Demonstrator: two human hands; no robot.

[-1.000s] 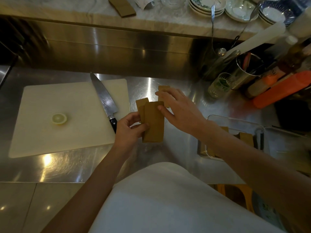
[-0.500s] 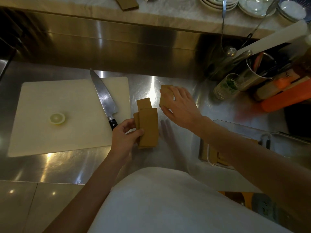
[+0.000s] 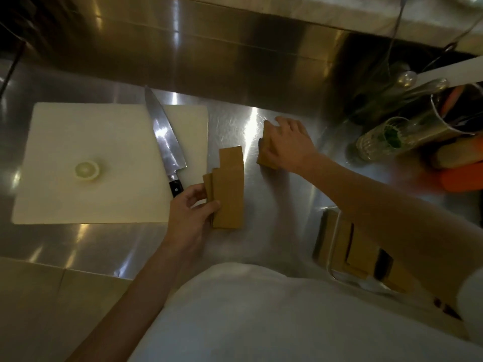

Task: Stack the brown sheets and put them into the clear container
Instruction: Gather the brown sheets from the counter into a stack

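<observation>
A loose stack of brown sheets (image 3: 230,189) rests on the steel counter, its layers slightly offset. My left hand (image 3: 189,212) grips the stack at its lower left corner, thumb on top. Further right, my right hand (image 3: 287,145) lies over another brown sheet (image 3: 265,156) on the counter, fingers curled around its far edge. The clear container (image 3: 337,231) stands at the lower right, partly hidden by my right forearm, with several brown sheets (image 3: 358,257) inside it.
A white cutting board (image 3: 91,163) lies at the left with a lemon slice (image 3: 87,170) and a chef's knife (image 3: 164,142) on it. A glass (image 3: 379,141), a metal utensil pot (image 3: 454,113) and orange bottles (image 3: 462,178) crowd the right. A steel backsplash rises behind.
My right hand left the stack and moved right to the separate sheet, closing over it. My left hand kept hold of the stack. The camera tilted down.
</observation>
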